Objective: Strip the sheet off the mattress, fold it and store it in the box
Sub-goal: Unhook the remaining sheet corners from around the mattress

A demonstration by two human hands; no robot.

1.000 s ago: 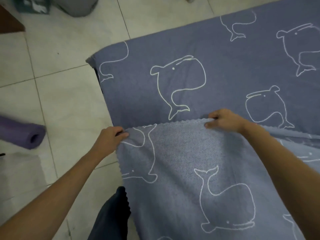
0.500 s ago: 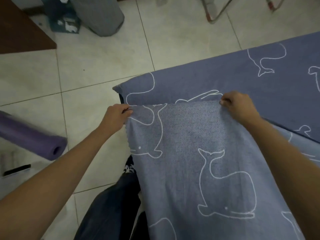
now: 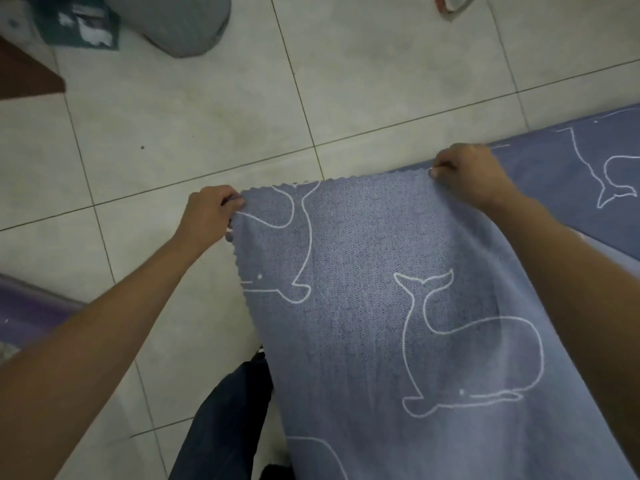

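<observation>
Pale tiled floor (image 3: 207, 109), grey round container (image 3: 183, 22) (cut off at the top edge), purple rolled mat (image 3: 31, 306), brown wooden corner (image 3: 24, 74)

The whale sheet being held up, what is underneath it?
Below the sheet, at its left edge, a dark trouser leg and floor tiles show; on the right, more of the same fabric lies underneath. Whatever sits directly beneath is covered.

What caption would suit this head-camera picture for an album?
Left hand and right hand pinch the top corners of a blue whale-print sheet over the tiled floor.
</observation>
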